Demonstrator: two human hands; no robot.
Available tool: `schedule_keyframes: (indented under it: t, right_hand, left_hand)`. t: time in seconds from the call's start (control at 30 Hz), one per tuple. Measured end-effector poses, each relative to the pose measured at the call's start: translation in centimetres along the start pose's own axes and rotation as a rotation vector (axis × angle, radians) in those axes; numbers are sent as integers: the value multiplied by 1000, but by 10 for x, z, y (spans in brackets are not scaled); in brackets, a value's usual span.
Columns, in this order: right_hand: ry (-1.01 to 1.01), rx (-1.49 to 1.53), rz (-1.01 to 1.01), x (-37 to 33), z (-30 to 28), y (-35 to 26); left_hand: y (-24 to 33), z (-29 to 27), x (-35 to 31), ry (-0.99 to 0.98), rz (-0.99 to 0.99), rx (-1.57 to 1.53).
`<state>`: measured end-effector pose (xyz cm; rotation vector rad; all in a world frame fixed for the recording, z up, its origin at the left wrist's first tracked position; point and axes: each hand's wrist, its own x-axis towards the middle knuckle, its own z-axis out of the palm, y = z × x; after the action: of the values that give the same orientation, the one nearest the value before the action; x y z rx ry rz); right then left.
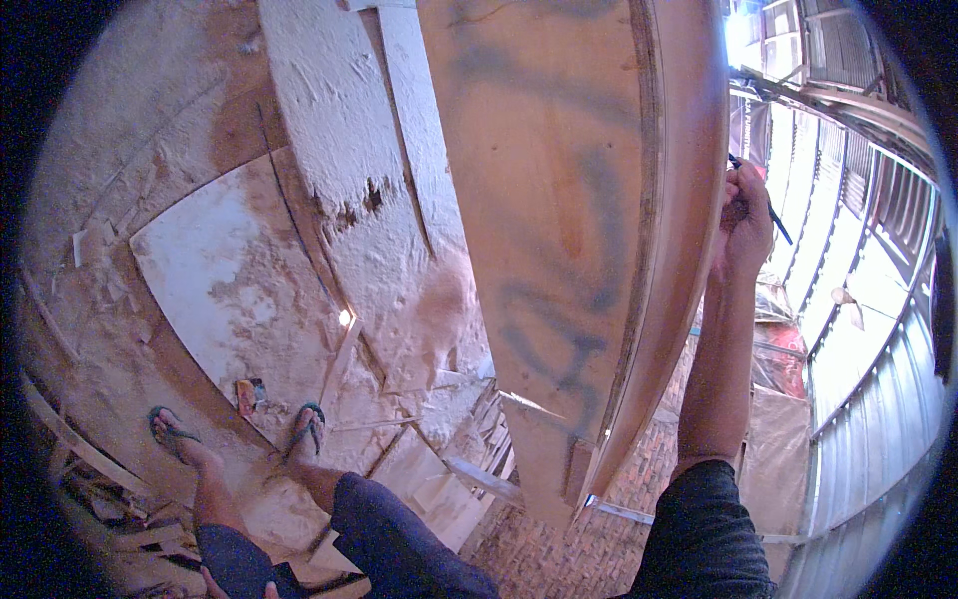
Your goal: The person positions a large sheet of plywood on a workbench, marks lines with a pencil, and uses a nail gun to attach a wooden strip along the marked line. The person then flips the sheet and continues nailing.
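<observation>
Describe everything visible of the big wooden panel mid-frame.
The wooden panel looks like tan plywood, long and narrowing toward its lower end; its upper end leaves the picture. Dark, blurred marks cross its broad face. A darker, layered-looking strip runs along its right side, beside a smooth, curved brown border. The right hand, holding a dark pen-like tool, seems to touch that border. Its support isn't clear.

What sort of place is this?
Likely a woodworking shop: dust-covered boards and wood scraps underfoot, and a large wooden panel beside the right hand.
</observation>
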<state>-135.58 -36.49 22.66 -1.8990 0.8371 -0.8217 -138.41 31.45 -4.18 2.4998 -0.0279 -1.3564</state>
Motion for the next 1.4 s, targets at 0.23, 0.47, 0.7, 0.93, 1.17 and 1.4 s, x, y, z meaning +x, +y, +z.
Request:
schedule_keyframes:
  t: [0.23,0.47,0.7,0.93,1.17,1.4]
  right_hand:
    - [74,-80,-23,-2,32,14]
    - [11,205,-45,4,21,14]
    - [386,-131,-259,-5,55,39]
    - [487,-130,-320,-162,55,5]
    - [499,-100,366,-559,-81,2]
    - [966,-748,1149,-894,-85,-142]
  left_hand:
    - [-5,9,-21,111,-36,-14]
    - [-67,80,-18,117,-1,45]
    - [7,106,-69,176,3,318]
    - [58,123,-74,49,579,482]
    - [207,73,-128,-59,1457,115]
    - [419,63,-218,-27,2003,-64]
